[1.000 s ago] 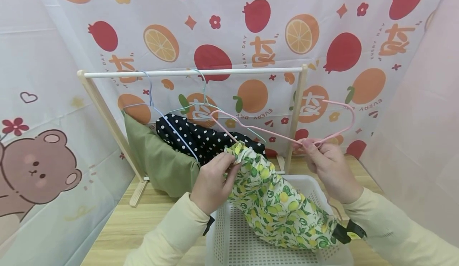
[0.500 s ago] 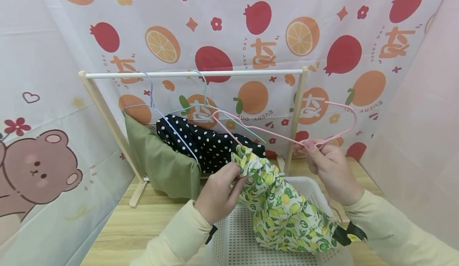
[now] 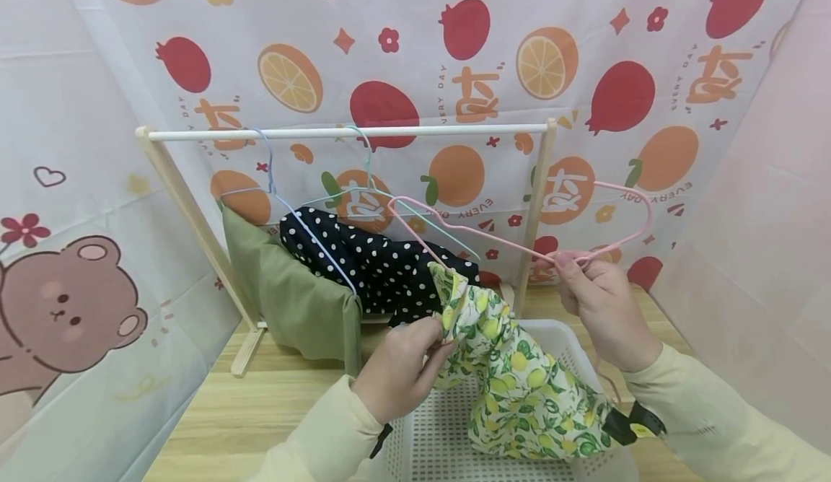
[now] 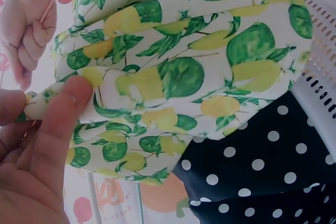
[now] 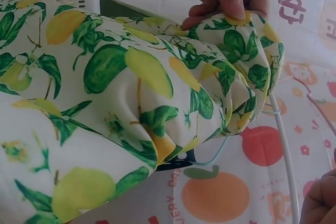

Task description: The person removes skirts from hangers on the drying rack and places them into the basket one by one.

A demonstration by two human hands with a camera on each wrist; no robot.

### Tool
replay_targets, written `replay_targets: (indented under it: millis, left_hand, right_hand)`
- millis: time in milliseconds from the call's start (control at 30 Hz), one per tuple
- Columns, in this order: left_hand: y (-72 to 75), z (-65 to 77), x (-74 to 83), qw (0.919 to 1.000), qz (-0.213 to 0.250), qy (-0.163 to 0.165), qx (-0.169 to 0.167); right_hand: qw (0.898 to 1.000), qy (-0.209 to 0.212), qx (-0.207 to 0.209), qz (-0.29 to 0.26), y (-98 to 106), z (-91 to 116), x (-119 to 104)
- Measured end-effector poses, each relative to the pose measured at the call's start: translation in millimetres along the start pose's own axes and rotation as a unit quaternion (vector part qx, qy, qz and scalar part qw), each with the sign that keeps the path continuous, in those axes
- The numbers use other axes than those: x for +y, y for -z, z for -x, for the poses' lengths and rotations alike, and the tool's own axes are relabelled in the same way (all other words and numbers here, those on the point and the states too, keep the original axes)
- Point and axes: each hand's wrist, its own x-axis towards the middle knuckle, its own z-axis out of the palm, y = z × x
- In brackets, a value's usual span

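My left hand [image 3: 405,366] pinches the gathered edge of a lemon-print garment [image 3: 526,381] between thumb and fingers. In the left wrist view the fabric [image 4: 168,77] fans out from those fingertips. My right hand [image 3: 604,309] grips a pink hanger [image 3: 487,235] at the base of its hook, which points to the right. The hanger's far arm runs down into the garment's opening; its lower part is hidden by the cloth. The garment droops over a white basket [image 3: 448,431], its right end lying beside my right wrist.
Behind my hands stands a rack with a white rail [image 3: 389,132] and wooden posts. From it hang a blue hanger [image 3: 269,168] with a green garment [image 3: 292,301] and a mint hanger [image 3: 369,164] with a black polka-dot garment [image 3: 383,265]. A printed curtain [image 3: 292,6] backs it.
My left hand has moved slightly right and down with the garment's edge, and the cloth has shifted right along the hanger. The right hand stays nearly still with the hanger.
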Motion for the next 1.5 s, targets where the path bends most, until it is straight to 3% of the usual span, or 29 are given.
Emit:
replay_targets:
  millis: [233,500,700,1000,1267,1367,1500]
  left_hand:
    - [0.7,12.1,4.7,0.9989,0.036,-0.01,-0.026]
    - [5.3,23.0,13.1,0.994,0.091,0.002,-0.061]
    - [5.9,24.0,17.4,0.9858,0.145,-0.037,-0.078]
    - [6.6,23.0,18.8,0.9806,0.162,-0.088,-0.065]
    - [8.3,24.1,20.8,0.9806,0.162,-0.103,-0.039]
    - [6.5,26.6,18.3,0.9833,0.158,-0.076,-0.047]
    - [3.0,33.0,11.5,0.9878,0.131,0.016,-0.083]
  right_hand:
    - [1.0,0.002,-0.004,-0.021,-1,1,0]
    - [1.0,-0.003,-0.011,-0.016,-5,4,4]
    - [1.0,-0.015,-0.01,-0.019,-7,6,12]
    - [0.999,-0.027,-0.017,-0.029,-7,7,24]
    - [0.998,-0.05,-0.007,-0.021,-6,4,36]
    - [0.998,-0.053,0.003,-0.015,-3,4,37]
    - [0.999,-0.05,0.006,-0.011,0,4,34]
